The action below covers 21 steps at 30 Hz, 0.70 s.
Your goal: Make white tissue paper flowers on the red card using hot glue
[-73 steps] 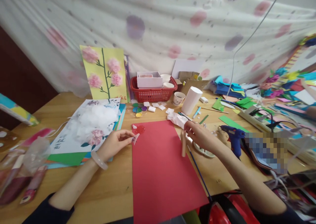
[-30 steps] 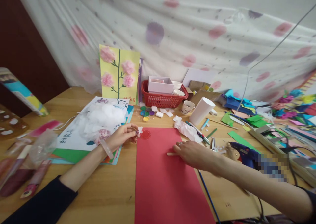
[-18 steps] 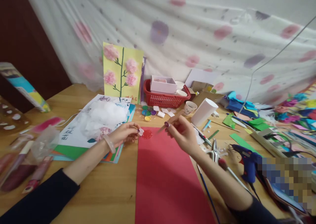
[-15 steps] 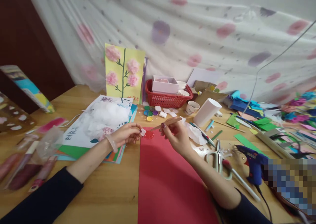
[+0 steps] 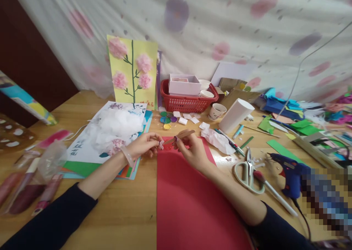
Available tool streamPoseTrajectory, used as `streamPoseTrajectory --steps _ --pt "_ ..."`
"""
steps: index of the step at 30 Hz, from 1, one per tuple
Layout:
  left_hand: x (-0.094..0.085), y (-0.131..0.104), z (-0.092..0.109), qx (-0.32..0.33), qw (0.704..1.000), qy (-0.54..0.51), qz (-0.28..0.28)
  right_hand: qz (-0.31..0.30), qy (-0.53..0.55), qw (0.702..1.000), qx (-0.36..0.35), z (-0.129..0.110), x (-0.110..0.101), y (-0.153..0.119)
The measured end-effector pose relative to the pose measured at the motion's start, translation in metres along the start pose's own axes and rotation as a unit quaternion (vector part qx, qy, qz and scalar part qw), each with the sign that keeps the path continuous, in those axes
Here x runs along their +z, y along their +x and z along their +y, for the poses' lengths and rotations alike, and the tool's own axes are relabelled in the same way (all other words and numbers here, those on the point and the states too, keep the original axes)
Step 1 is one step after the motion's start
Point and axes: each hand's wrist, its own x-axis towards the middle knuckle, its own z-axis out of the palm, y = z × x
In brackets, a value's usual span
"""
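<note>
My left hand (image 5: 144, 145) pinches a small pale piece (image 5: 161, 143), perhaps tissue or cotton, between thumb and fingertips at the far left corner of a red paper sheet (image 5: 189, 202). In my right hand (image 5: 194, 151) is a flat wooden craft stick (image 5: 187, 133), gripped near its middle. Its tip points left and meets the pale piece, or comes very close to it. Below the stick, a glossy red patch (image 5: 169, 147) with pale specks is partly hidden by my fingers.
To the left, white cotton fluff (image 5: 118, 121) lies on stacked paper sheets. Small paint pots (image 5: 167, 126), a red basket (image 5: 187, 104), a paper cup (image 5: 217, 111) and a white roll (image 5: 236, 115) stand behind. Scissors (image 5: 249, 171) and a blue glue gun (image 5: 288, 169) lie right.
The stick's tip has gone from over the red patch to the pale piece in my left hand. My hands are closer together, and the camera view has shifted slightly.
</note>
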Motion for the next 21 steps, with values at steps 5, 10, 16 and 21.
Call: streamPoseTrajectory --steps 5,10,16,21 --pt "0.001 0.007 -0.001 0.016 0.998 0.059 0.013 0.006 -0.022 1.000 0.013 0.002 0.004 0.002" --pt "0.002 0.010 -0.003 0.022 0.997 0.079 0.007 -0.007 -0.075 0.997 0.006 0.003 0.005 0.004" --pt "0.000 0.013 -0.004 0.021 0.989 0.144 0.018 -0.024 -0.118 0.992 -0.020 0.006 0.007 0.005" --pt "-0.001 0.015 -0.004 0.049 0.982 0.181 0.015 -0.038 -0.140 0.989 -0.023 0.007 0.008 0.005"
